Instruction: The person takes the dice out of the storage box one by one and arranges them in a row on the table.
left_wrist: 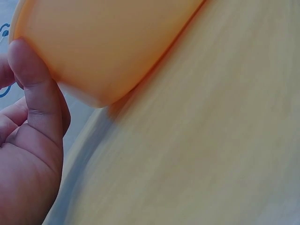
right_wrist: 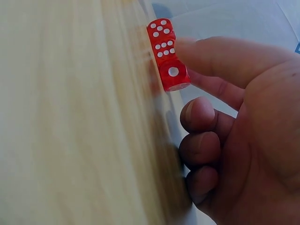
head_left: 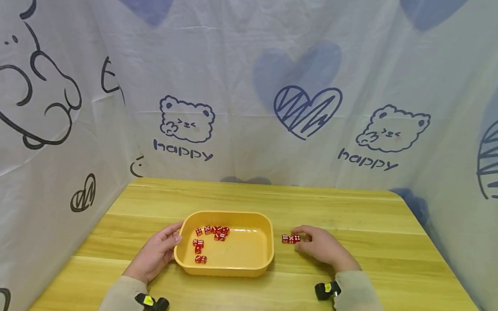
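Note:
A yellow plastic tub [head_left: 223,271] stands on the table with several red dice [head_left: 220,237] gathered in its left half. My left hand [head_left: 159,250] holds the tub's left end, its thumb [left_wrist: 35,70] against the outer wall near the rim. To the right of the tub, my right hand [head_left: 321,247] pinches a row of three red dice [head_left: 291,239] between thumb and index finger. The right wrist view shows these dice [right_wrist: 165,51] side by side with white pips, close to the tabletop; its other fingers [right_wrist: 200,147] are curled in towards the palm.
The wood-grain table [head_left: 338,204] runs back to a white cloth [head_left: 241,141] printed with hearts and bears. Cloth also hangs along both sides. Each wrist wears a small black camera [head_left: 327,290].

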A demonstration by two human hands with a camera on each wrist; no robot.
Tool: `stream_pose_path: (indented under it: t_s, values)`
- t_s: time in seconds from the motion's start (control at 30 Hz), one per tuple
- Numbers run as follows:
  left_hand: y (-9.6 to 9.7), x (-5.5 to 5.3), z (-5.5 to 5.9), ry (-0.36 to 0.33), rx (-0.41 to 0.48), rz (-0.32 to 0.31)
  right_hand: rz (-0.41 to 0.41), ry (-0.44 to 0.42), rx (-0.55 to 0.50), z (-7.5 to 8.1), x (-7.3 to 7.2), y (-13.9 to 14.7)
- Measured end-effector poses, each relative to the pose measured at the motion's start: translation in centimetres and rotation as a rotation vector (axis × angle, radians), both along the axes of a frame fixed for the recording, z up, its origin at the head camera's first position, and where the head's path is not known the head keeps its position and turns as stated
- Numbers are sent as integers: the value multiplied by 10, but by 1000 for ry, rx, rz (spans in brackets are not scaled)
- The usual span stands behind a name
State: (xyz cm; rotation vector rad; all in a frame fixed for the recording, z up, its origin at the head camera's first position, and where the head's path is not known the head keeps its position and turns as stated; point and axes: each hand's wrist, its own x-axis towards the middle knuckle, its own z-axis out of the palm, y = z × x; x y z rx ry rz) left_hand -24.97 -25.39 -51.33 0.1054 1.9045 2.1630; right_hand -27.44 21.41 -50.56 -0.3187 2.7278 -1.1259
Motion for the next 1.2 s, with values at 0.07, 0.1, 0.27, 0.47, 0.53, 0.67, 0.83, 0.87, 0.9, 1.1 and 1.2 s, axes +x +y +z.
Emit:
stream_pose_path:
  t_s: [0.07,0.1,0.27,0.47,0.53,0.67,0.83,0.87,0.9,1.1,1.2]
  values:
    - [0,0,0,1,-2,1,2,-10,-8,1,0,0]
    - [0,0,0,1,-3,1,4,-13,-11,2,1,0]
    - [0,0,0,3,-11,-2,14,-16,-23,5,2,1]
    - [-1,0,0,-6,-7,-8,54,25,1,11,3,-1]
    - [-1,0,0,-6,-5,-11,75,50,7,15,4,-2]
    - [0,1,2,-6,4,-13,92,80,2,22,7,-6]
    - [-1,1,2,-6,8,-14,67,84,-3,33,11,-15]
    - [-1,1,2,-5,6,-13,63,86,-5,35,12,-17]
    - [-1,1,2,-4,6,-12,64,92,-6,37,12,-19]
    - [-1,1,1,3,-5,-7,123,134,-18,51,12,-35]
    - [0,1,1,4,-3,-4,168,147,-25,59,11,-45]
